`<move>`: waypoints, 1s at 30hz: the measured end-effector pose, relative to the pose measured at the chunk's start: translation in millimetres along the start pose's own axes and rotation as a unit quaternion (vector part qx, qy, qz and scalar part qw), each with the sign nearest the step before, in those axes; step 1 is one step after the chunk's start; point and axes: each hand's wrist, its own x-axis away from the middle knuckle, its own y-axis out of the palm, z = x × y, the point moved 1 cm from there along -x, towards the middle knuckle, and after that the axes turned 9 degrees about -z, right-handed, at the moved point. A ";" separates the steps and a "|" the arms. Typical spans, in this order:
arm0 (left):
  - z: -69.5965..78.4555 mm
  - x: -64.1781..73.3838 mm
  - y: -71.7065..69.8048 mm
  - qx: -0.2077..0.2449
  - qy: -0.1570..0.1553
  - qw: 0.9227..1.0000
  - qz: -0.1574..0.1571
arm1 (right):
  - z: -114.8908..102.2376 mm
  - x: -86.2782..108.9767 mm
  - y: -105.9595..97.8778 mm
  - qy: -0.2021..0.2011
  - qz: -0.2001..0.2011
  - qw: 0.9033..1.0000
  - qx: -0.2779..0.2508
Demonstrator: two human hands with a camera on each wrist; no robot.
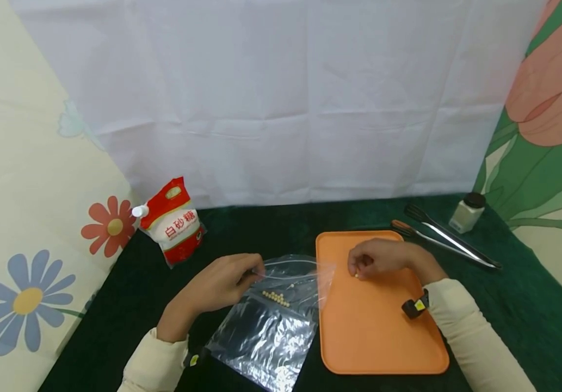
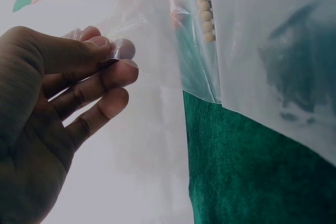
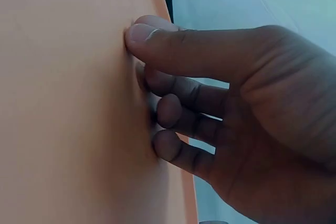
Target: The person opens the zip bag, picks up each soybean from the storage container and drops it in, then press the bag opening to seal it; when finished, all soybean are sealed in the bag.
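My left hand (image 1: 224,280) pinches the edge of a clear zip-lock bag (image 1: 266,340) near its opening, thumb against fingertips. Inside the bag lie several small pale-yellow balls (image 1: 276,298), bunched in rows; they also show as a column of balls (image 2: 206,14) in the left wrist view. My right hand (image 1: 383,257) is low over an orange tray (image 1: 378,332), with thumb and index finger pinched together at its surface. A similar small ball (image 1: 356,275) shows at those fingertips. The bag's open end overlaps the tray's left edge.
A red and white bag of white sugar (image 1: 175,220) with a white cap stands at the back left. Tongs (image 1: 449,239) lie beyond the tray on the right, beside a black-lidded jar (image 1: 467,212). A dark green cloth (image 1: 256,223) covers the table.
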 end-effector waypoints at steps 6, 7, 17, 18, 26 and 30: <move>-1.0 0.6 0.3 0.006 -0.001 1.000 -0.006 | 0.4 -1.3 1.5 0.005 0.008 1.000 0.004; -0.9 0.8 0.3 0.007 -0.001 1.000 -0.007 | 0.1 -1.4 1.8 0.008 0.009 1.000 0.006; 0.5 -0.6 -1.4 0.004 -0.001 1.000 0.000 | -2.1 -2.2 2.4 0.026 0.053 0.998 -0.009; 0.3 -0.8 -1.3 0.004 -0.001 1.000 0.000 | -2.8 -2.2 1.9 0.020 0.062 0.998 -0.013; 0.3 -1.0 -1.0 0.005 -0.007 1.000 -0.004 | -17.6 -4.6 -5.3 -0.052 0.148 0.987 0.041; 0.5 -1.1 -0.9 0.003 -0.005 1.000 -0.004 | -30.6 -7.0 -7.5 -0.087 0.188 0.976 0.064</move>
